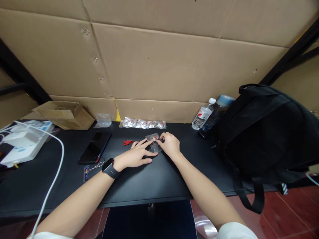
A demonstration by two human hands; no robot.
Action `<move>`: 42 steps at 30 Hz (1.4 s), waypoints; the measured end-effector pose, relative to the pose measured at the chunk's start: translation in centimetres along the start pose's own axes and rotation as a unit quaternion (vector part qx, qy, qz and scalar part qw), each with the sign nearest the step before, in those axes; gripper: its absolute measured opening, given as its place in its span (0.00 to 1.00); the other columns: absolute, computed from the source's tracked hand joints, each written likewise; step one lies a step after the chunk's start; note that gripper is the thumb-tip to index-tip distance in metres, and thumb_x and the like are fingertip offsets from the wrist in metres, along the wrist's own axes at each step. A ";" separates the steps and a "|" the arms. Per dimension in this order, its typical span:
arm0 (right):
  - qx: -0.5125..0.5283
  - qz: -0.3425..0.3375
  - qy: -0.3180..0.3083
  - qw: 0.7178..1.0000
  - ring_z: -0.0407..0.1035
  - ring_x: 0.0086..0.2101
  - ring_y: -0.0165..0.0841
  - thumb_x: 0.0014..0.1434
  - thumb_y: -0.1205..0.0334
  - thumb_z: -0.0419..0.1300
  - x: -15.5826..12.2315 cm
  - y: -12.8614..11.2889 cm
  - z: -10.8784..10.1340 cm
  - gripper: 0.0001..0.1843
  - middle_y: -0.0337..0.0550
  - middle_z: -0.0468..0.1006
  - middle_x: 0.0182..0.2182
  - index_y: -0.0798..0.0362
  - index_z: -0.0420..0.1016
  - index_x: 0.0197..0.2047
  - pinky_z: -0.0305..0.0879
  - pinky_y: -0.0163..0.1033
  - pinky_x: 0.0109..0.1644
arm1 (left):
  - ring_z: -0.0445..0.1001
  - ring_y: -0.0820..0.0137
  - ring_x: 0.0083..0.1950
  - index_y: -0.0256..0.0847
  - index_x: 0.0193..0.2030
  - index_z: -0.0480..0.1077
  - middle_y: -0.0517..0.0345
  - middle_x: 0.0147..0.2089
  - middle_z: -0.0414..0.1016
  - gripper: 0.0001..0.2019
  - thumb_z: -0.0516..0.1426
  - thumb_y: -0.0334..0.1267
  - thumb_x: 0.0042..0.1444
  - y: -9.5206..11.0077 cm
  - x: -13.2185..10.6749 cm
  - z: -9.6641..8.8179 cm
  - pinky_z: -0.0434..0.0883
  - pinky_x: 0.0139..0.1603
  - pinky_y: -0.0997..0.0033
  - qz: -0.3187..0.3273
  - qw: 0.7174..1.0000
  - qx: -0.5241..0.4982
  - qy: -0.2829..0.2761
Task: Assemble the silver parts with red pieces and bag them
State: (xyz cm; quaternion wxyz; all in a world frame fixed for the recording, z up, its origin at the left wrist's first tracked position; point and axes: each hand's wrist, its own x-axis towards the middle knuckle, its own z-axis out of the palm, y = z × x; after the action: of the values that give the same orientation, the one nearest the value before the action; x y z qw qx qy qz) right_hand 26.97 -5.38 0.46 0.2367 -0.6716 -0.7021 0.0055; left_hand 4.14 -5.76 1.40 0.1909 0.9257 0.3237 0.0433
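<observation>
My left hand (136,155) lies flat on the black table (149,179), fingers stretched out, its fingertips pressing on a small clear plastic bag (154,141) with a silver and red piece inside. My right hand (170,144) has its fingers curled and pinches the bag's right edge. A black watch sits on my left wrist. A small pile of red pieces (128,142) lies just left of my left hand. A row of several filled clear bags (143,123) rests at the back against the cardboard wall.
A black phone (95,146) with a pen and a keychain (90,168) lie to the left. Farther left are white boxes (23,142), a white cable (53,179) and an open carton (65,114). Two bottles (204,114) and a black backpack (264,132) stand on the right.
</observation>
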 end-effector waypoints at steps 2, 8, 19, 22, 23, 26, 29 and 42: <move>0.003 -0.005 0.002 1.000 0.73 0.37 0.36 0.61 0.54 0.68 0.1 -0.1 0.4 0.08 0.41 0.79 0.37 0.48 0.77 0.37 0.60 0.37 0.37 | 0.42 0.38 0.79 0.72 0.64 0.70 0.64 0.81 0.43 0.21 0.58 0.47 0.66 0.0 0.0 0.0 0.51 0.69 0.26 0.001 1.000 0.000 0.003; 0.089 -0.058 -0.036 0.994 0.72 0.38 0.34 0.59 0.58 0.69 0.1 0.7 0.3 0.07 0.41 0.76 0.38 0.49 0.78 0.40 0.64 0.37 0.41 | 0.54 0.46 0.76 0.64 0.58 0.77 0.57 0.76 0.58 0.15 0.57 0.48 0.67 0.0 0.5 0.3 0.56 0.69 0.37 0.014 0.997 0.023 0.072; 0.149 -0.186 -0.057 0.969 0.68 0.50 0.37 0.62 0.74 0.63 -0.3 2.4 -1.8 0.18 0.43 0.74 0.50 0.45 0.77 0.51 0.65 0.44 0.56 | 0.67 0.60 0.63 0.51 0.51 0.75 0.56 0.58 0.75 0.22 0.50 0.22 0.60 -0.7 1.1 0.3 0.62 0.58 0.56 -0.028 0.967 0.049 0.248; 0.114 -0.181 -0.062 0.975 0.68 0.48 0.38 0.58 0.71 0.68 -0.4 2.4 -1.4 0.15 0.42 0.75 0.49 0.46 0.78 0.47 0.66 0.44 0.54 | 0.64 0.56 0.65 0.52 0.53 0.75 0.55 0.59 0.74 0.18 0.54 0.26 0.62 -1.3 1.1 0.7 0.62 0.57 0.53 -0.045 0.965 0.083 0.246; 0.109 -0.179 -0.059 0.976 0.68 0.48 0.38 0.59 0.69 0.69 -0.4 2.4 -1.3 0.12 0.42 0.75 0.48 0.46 0.78 0.44 0.66 0.44 0.53 | 0.64 0.55 0.64 0.52 0.52 0.75 0.54 0.59 0.74 0.15 0.56 0.30 0.63 -1.4 1.1 0.8 0.62 0.56 0.53 -0.047 0.965 0.085 0.244; 0.118 -0.179 -0.057 0.975 0.68 0.46 0.37 0.61 0.67 0.68 -0.3 2.3 -0.9 0.05 0.42 0.75 0.46 0.48 0.78 0.40 0.66 0.43 0.53 | 0.64 0.55 0.63 0.50 0.47 0.77 0.53 0.58 0.74 0.07 0.59 0.38 0.64 -1.2 1.2 0.9 0.62 0.56 0.53 -0.053 0.967 0.076 0.239; 0.153 -0.179 -0.062 0.970 0.68 0.46 0.36 0.62 0.67 0.66 -0.2 2.2 -0.7 0.03 0.42 0.76 0.45 0.49 0.78 0.38 0.65 0.42 0.54 | 0.65 0.56 0.62 0.49 0.43 0.77 0.54 0.57 0.75 0.06 0.58 0.42 0.66 -0.8 1.3 0.7 0.62 0.56 0.54 -0.074 0.965 0.050 0.246; 0.295 -0.115 -0.088 0.945 0.70 0.47 0.35 0.67 0.65 0.57 0.1 1.2 -1.0 0.09 0.43 0.78 0.45 0.52 0.74 0.33 0.63 0.40 0.54 | 0.69 0.57 0.59 0.43 0.33 0.71 0.56 0.53 0.79 0.09 0.53 0.39 0.63 -0.3 1.6 -0.4 0.62 0.55 0.56 -0.157 0.946 -0.053 0.278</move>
State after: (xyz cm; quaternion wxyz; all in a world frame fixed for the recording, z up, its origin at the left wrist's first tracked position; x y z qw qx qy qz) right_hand 28.47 -5.48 0.97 0.3604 -0.4834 -0.7596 0.2438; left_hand 5.13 -4.43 1.61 0.1470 0.8029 0.5023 0.2852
